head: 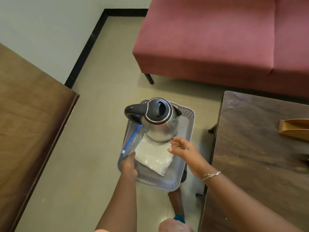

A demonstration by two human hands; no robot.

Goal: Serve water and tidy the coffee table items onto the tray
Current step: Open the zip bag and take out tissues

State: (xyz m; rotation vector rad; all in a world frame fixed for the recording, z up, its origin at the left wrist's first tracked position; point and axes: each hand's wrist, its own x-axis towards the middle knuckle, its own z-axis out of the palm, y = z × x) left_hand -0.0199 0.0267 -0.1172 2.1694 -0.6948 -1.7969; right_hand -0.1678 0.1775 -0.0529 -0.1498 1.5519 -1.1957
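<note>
The grey perforated tray [188, 114] hangs over the floor beside the coffee tabletop [259, 139] and carries a steel electric kettle [158, 121] and a clear zip bag [150, 154]. The left hand [129, 166] has its fingers clamped on the tray's near-left rim; the right hand [185, 151] hovers, fingers spread apart. Tidying looks well along, though a tan item [294, 129] remains on the tabletop.

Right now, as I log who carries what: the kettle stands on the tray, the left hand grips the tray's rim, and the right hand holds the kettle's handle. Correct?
No. In the head view the right hand is open, fingers spread near the base of the kettle; the handle is untouched. The kettle does stand on the tray, left hand gripping its rim.
</note>
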